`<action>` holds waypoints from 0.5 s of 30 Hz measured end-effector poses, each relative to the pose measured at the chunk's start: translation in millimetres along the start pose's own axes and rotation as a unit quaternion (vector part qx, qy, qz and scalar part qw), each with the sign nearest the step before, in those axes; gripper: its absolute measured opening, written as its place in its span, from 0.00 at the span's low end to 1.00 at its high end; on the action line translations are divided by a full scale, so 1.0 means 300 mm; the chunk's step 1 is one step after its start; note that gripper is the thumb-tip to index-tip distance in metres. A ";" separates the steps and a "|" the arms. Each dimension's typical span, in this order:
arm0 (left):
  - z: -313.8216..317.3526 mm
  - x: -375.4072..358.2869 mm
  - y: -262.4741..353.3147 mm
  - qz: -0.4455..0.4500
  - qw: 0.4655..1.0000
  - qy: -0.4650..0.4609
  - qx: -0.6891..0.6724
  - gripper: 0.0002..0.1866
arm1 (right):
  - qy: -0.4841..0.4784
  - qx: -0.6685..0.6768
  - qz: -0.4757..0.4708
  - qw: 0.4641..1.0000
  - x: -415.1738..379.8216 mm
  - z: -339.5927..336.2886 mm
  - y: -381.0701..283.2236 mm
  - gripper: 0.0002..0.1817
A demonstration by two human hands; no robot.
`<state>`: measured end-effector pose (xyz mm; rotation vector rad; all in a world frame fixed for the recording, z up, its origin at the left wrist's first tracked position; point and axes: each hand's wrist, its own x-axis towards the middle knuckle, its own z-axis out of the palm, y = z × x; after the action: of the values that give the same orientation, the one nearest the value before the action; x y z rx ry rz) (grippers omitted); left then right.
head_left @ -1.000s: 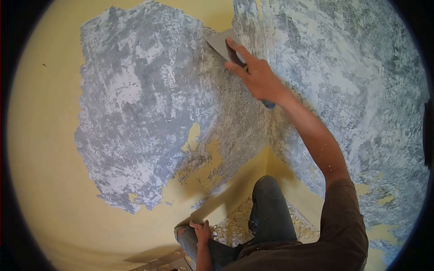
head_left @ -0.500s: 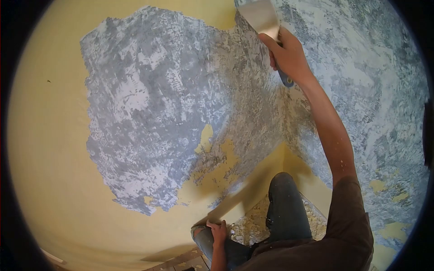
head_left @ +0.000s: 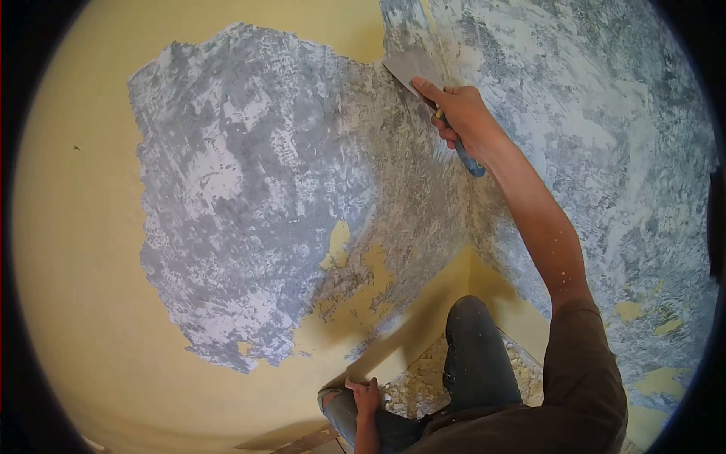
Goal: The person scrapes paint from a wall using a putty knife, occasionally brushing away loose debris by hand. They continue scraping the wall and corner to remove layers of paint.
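Observation:
My right hand (head_left: 463,119) grips a wide metal scraper (head_left: 412,68) by its blue handle (head_left: 470,163). The blade lies against the wall near the room corner, high up. A large grey scraped patch (head_left: 242,189) spreads over the yellow left wall (head_left: 83,250). The right wall (head_left: 605,121) is almost all bare grey and white. My left hand (head_left: 366,393) rests low on my left knee, fingers curled on the grey trouser leg. My other knee (head_left: 470,333) is raised toward the corner.
Paint flakes and debris (head_left: 412,390) litter the floor at the corner below my legs. Small yellow remnants (head_left: 338,242) cling near the lower edge of the scraped patch. A dark edge (head_left: 715,219) shows at the far right.
My right hand pulled the scraper down and left along the corner from its higher position half a second ago. The left hand stayed on the knee.

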<state>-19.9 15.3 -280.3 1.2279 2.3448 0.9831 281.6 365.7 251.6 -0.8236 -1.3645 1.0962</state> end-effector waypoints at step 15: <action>-0.020 -0.025 0.096 -0.034 0.994 0.067 -0.078 0.43 | 0.026 0.039 0.045 0.998 -0.011 0.043 -0.005 0.26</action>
<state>-1.7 17.9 -256.3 1.0449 2.3404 1.2337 269.4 360.2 253.0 -0.8566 -1.2433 1.1834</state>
